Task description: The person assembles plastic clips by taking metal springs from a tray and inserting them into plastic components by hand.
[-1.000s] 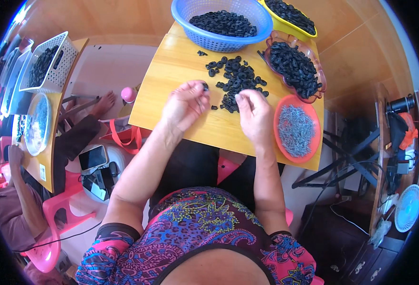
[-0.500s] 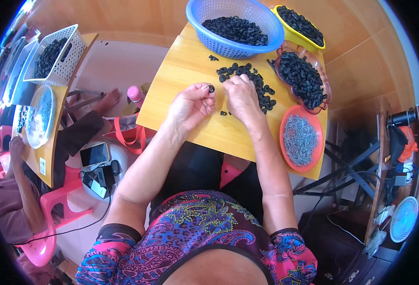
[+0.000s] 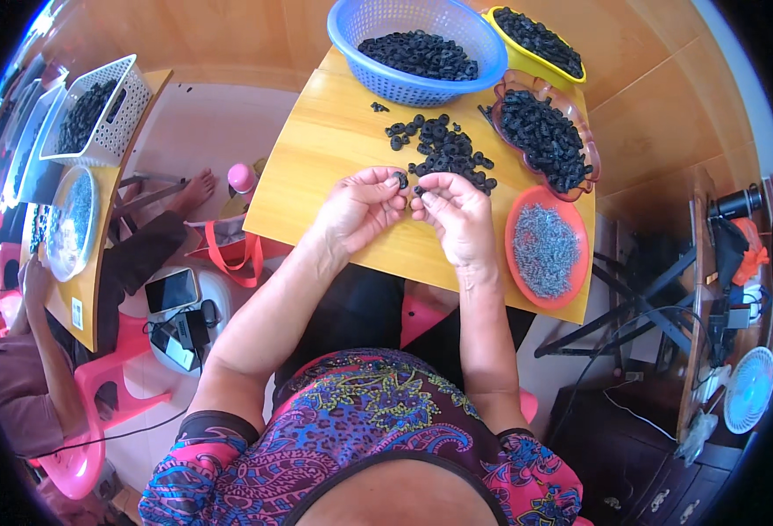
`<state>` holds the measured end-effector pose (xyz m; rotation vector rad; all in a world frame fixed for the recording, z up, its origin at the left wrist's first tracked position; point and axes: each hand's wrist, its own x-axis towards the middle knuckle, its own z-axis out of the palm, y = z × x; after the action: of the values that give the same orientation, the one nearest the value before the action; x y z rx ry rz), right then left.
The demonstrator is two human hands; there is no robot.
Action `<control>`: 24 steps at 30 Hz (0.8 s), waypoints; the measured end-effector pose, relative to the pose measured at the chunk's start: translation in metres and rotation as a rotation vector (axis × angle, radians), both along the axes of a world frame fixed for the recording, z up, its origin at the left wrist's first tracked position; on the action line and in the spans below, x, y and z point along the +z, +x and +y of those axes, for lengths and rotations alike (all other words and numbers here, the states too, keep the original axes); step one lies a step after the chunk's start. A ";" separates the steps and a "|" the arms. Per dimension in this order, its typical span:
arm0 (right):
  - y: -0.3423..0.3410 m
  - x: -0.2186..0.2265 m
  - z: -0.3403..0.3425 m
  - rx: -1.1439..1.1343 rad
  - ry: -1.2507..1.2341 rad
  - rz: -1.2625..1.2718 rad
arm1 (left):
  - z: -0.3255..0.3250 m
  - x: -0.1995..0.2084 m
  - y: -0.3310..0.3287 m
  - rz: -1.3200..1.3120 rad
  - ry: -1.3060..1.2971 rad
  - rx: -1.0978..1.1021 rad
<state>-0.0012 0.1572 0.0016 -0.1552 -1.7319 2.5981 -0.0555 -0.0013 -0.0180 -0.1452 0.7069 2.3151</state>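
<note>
Over the near edge of the yellow wooden table [image 3: 299, 145], my left hand [image 3: 354, 213] pinches a small black ring-shaped part [image 3: 401, 180] between thumb and fingertips. Close beside it, my right hand [image 3: 458, 219] grips a smaller black piece [image 3: 419, 190]; its exact shape is too small to make out. The two parts are a short gap apart. Just beyond my fingers lies a loose pile of black parts [image 3: 448, 151], many of them round. To the right of my right hand, an orange-red plate [image 3: 512, 263] holds many small grey metal pieces [image 3: 546, 250].
A blue basket [image 3: 341, 54], a yellow basin [image 3: 525, 63] and a translucent reddish tray [image 3: 593, 167], all with black parts, line the table's far and right sides. At left, another person sits at a second table [image 3: 115, 223] with a white basket [image 3: 119, 131].
My right hand has drawn back from the pile toward my left hand, a small black piece now in its fingertips. My left hand keeps its ring-shaped part.
</note>
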 end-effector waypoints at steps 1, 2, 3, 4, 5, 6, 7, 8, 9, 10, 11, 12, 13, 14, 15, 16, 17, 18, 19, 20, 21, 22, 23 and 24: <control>0.003 0.001 -0.003 -0.035 0.031 0.008 | 0.001 -0.002 0.000 0.003 0.000 -0.003; 0.004 0.003 -0.005 -0.038 0.031 0.010 | 0.001 -0.004 0.000 0.033 -0.007 -0.005; 0.005 0.003 -0.008 -0.068 0.167 0.031 | 0.001 -0.005 0.001 0.062 -0.015 -0.008; 0.005 0.003 -0.008 -0.097 0.303 0.050 | 0.002 -0.004 0.002 0.062 -0.017 -0.012; 0.005 -0.002 -0.007 -0.099 0.359 0.079 | 0.004 -0.003 0.003 0.040 -0.022 -0.005; 0.005 -0.001 -0.008 -0.101 0.357 0.078 | 0.004 -0.003 0.004 0.017 -0.028 0.004; 0.006 -0.001 -0.010 -0.111 0.387 0.068 | 0.004 -0.004 0.003 0.017 -0.029 0.003; 0.007 0.000 -0.011 -0.120 0.417 0.058 | 0.003 -0.005 0.003 0.015 -0.034 -0.007; 0.008 -0.001 -0.012 -0.120 0.416 0.058 | 0.003 -0.005 0.002 0.014 -0.038 -0.015; 0.008 -0.002 -0.012 -0.142 0.412 0.054 | 0.003 -0.003 0.002 0.014 -0.038 -0.014; 0.007 -0.003 -0.012 -0.163 0.409 0.050 | 0.003 -0.001 0.002 0.015 -0.039 -0.030; 0.007 -0.003 -0.012 -0.161 0.408 0.049 | 0.002 0.001 0.003 0.015 -0.041 -0.046; 0.007 -0.002 -0.013 -0.165 0.352 0.063 | 0.003 0.000 0.003 0.013 -0.042 -0.044; 0.007 -0.002 -0.013 -0.170 0.296 0.078 | 0.003 -0.002 0.003 0.012 -0.029 -0.040; 0.007 -0.001 -0.014 -0.169 0.295 0.078 | 0.004 -0.003 0.003 0.012 -0.017 -0.036; 0.006 0.000 -0.017 -0.173 0.298 0.066 | 0.004 -0.003 0.003 0.012 -0.018 -0.035; 0.006 0.000 -0.019 -0.178 0.301 0.054 | 0.004 -0.004 0.003 0.003 -0.015 -0.029; 0.006 -0.001 -0.019 -0.180 0.300 0.054 | 0.005 -0.004 0.004 -0.007 -0.012 -0.025; 0.006 -0.002 -0.020 -0.199 0.321 0.051 | 0.005 -0.005 0.004 -0.006 -0.012 -0.027; 0.005 -0.003 -0.020 -0.219 0.341 0.049 | 0.006 -0.005 0.004 -0.001 -0.029 -0.012; 0.005 -0.003 -0.021 -0.220 0.341 0.049 | 0.007 -0.005 0.004 0.004 -0.046 0.004; 0.005 -0.002 -0.021 -0.229 0.344 0.034 | 0.007 -0.004 0.005 0.004 -0.046 0.003; 0.005 -0.002 -0.021 -0.238 0.347 0.019 | 0.007 -0.002 0.005 0.025 -0.092 0.027; 0.005 -0.001 -0.021 -0.238 0.347 0.021 | 0.007 -0.001 0.005 0.047 -0.138 0.053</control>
<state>0.0034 0.1366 0.0002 -0.3046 -1.9838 2.0948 -0.0502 0.0054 -0.0193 -0.1748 0.8970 2.3257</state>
